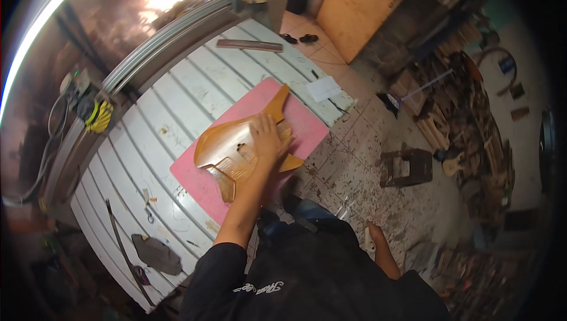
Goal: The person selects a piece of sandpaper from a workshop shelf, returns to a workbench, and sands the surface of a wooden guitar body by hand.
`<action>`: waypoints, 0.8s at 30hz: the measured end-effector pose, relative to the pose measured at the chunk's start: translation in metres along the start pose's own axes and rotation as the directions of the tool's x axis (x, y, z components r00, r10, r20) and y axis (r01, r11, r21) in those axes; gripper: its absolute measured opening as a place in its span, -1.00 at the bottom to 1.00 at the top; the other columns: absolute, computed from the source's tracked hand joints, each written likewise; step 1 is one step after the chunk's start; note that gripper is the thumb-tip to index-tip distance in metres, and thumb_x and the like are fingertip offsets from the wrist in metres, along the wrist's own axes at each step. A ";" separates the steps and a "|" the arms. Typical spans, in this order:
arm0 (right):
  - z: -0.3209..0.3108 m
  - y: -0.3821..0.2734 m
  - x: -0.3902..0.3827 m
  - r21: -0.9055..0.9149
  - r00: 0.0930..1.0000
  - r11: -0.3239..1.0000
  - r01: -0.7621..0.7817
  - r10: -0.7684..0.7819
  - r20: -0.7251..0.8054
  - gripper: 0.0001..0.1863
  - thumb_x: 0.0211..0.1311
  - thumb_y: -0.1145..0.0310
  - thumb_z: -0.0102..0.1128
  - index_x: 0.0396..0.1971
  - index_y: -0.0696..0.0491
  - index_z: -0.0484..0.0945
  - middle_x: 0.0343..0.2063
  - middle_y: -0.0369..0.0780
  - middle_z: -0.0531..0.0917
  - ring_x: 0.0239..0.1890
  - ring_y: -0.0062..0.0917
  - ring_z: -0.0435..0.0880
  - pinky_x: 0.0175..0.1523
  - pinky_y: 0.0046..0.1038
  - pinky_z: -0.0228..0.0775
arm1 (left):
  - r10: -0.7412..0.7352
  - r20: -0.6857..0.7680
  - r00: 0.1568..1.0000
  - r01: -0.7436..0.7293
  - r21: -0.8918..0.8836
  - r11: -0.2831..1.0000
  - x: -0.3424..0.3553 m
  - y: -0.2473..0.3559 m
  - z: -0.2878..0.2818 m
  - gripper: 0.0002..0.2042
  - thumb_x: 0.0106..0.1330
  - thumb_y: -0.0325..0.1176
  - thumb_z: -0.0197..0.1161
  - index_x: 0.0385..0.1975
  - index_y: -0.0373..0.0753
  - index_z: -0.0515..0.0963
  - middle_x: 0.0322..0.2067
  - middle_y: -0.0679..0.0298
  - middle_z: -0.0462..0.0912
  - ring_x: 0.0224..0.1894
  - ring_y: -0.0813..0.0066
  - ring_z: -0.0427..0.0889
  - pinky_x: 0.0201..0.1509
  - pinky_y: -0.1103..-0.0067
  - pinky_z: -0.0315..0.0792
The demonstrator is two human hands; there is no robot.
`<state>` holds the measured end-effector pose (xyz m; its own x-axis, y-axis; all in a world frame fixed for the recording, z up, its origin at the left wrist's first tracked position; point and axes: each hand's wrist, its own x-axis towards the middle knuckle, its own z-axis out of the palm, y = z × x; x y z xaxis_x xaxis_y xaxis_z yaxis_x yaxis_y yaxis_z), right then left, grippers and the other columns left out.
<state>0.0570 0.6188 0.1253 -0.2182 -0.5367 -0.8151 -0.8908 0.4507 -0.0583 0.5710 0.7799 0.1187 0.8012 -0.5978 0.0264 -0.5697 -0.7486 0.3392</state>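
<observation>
here, left hand (269, 138): palm down on the body, fingers loosely spread and not curled around an edge; what may lie under the palm is hidden.
body (221, 144): an amber wooden guitar body, directly under the left hand, lying flat on the mat.
long axis: runs slantwise past the hand, lower left to upper right; the broad end is left of the palm, the neck end right of the fingers.
horns: both point rightward, the longer one up beyond the fingertips, the shorter one right of the wrist.
mat (310, 123): pink, under body and hand, on the table.
table (147, 132): white, grooved, spreading left of and beyond the hand.
right hand (374, 229): well apart, lower right of the left hand, near the person's side; a small pale thing shows beside it, and i cannot tell whether it is gripped.
paper (323, 88): on the table, up and right of the left hand.
strip (249, 45): wooden, well beyond the fingertips.
cloth (156, 255): dark, lower left of the hand.
stool (420, 164): on the floor, right of the left hand.
</observation>
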 end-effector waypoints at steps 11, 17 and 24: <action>-0.019 0.059 0.124 0.851 0.923 0.507 -0.139 -0.245 0.296 -0.33 0.37 -0.28 0.27 0.14 0.01 0.55 -0.38 -0.31 0.62 -0.44 -0.55 0.60 -0.44 -0.34 0.49 | 0.602 0.154 0.783 -0.571 -0.205 0.795 -0.082 0.117 0.127 -0.35 0.21 0.08 0.48 0.29 -0.01 0.56 0.49 -0.01 0.34 0.58 -0.04 0.16 0.54 -0.13 0.00; -0.078 0.084 0.221 0.975 0.841 0.030 -0.222 -0.500 0.207 -0.62 0.29 -0.01 0.43 -0.24 0.00 0.61 -0.49 -0.27 0.57 -0.61 -0.49 0.51 -0.48 -0.31 0.43 | 0.462 0.405 0.790 -0.594 0.313 0.741 -0.083 0.102 0.149 -0.45 0.30 0.01 0.34 0.11 -0.33 0.63 0.15 -0.17 0.64 0.23 -0.15 0.60 0.28 0.04 0.48; -0.169 0.072 0.281 0.958 0.770 -0.138 -0.253 -0.628 0.112 -0.57 0.30 0.22 0.38 0.10 -0.05 0.49 -0.46 -0.22 0.60 -0.47 -0.52 0.64 -0.35 -0.40 0.57 | 0.540 0.640 0.547 -0.693 -0.015 0.721 -0.036 0.379 0.277 -0.45 0.36 0.01 0.28 0.15 -0.35 0.60 0.12 -0.12 0.66 0.19 -0.10 0.61 0.28 0.07 0.47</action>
<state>-0.1360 0.3804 -0.0107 0.4365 -0.6162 -0.6556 0.5601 0.7563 -0.3379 0.2759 0.4381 -0.0144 0.0137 -0.9146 -0.4042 -0.9631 -0.1208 0.2406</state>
